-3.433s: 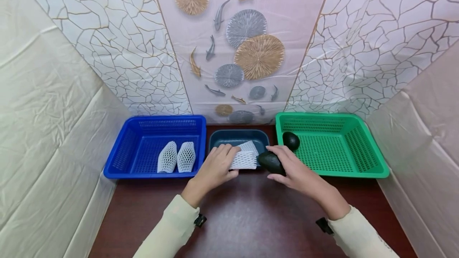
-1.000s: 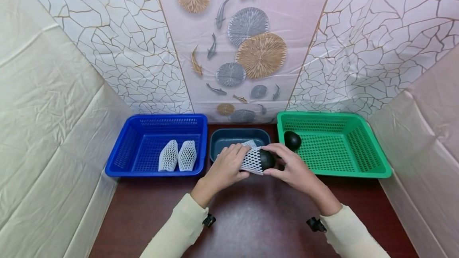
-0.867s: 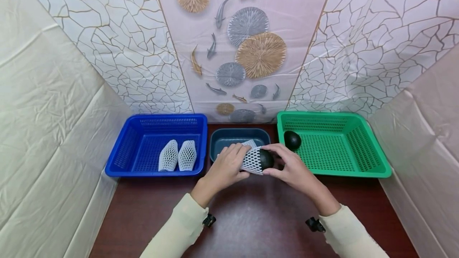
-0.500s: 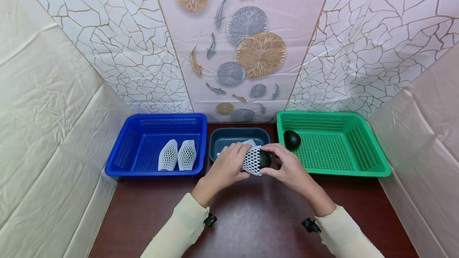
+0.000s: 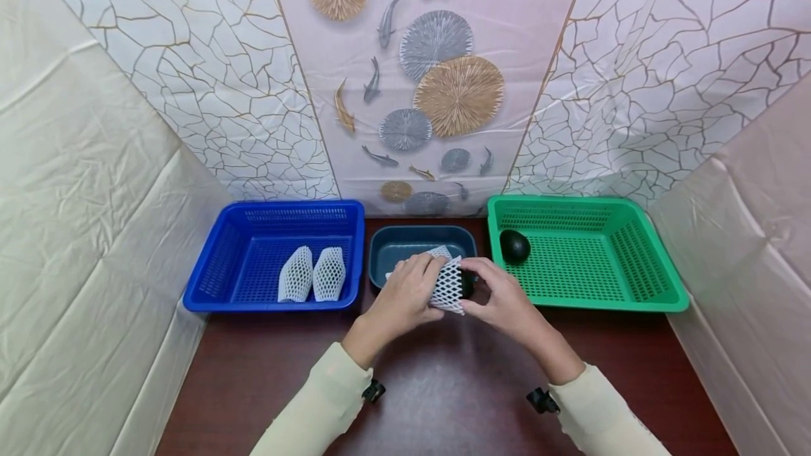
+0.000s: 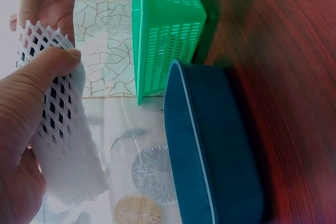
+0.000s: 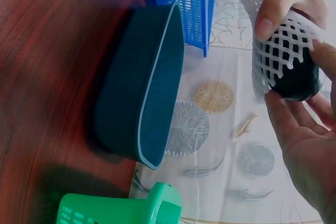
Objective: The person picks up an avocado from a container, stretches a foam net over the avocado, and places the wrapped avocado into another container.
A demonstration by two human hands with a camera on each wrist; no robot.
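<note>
My left hand [image 5: 408, 294] grips a white foam net sleeve [image 5: 447, 287], its thumb pressed on the mesh in the left wrist view. Inside the sleeve sits a dark green avocado [image 7: 299, 81]; its rounded end shows past the open rim. My right hand [image 5: 503, 294] pinches the sleeve's rim around that end, thumb on one side and fingertips on the other. Both hands are in front of a small dark teal tray [image 5: 423, 229], where another flat foam net [image 5: 440, 252] lies partly hidden behind the left hand.
In the blue basket [image 5: 212, 259] at left lie two netted avocados, one net-covered avocado [image 5: 296, 275] beside the other net-covered avocado [image 5: 329, 274]. The green basket [image 5: 659, 273] at right holds one bare avocado [image 5: 514, 247]. A dark red table [image 5: 437, 385] lies below.
The avocado, at first outside the flat sleeve in my right hand, has gone leftward into it. The sleeve now covers most of it, and my right fingers have moved to its rim.
</note>
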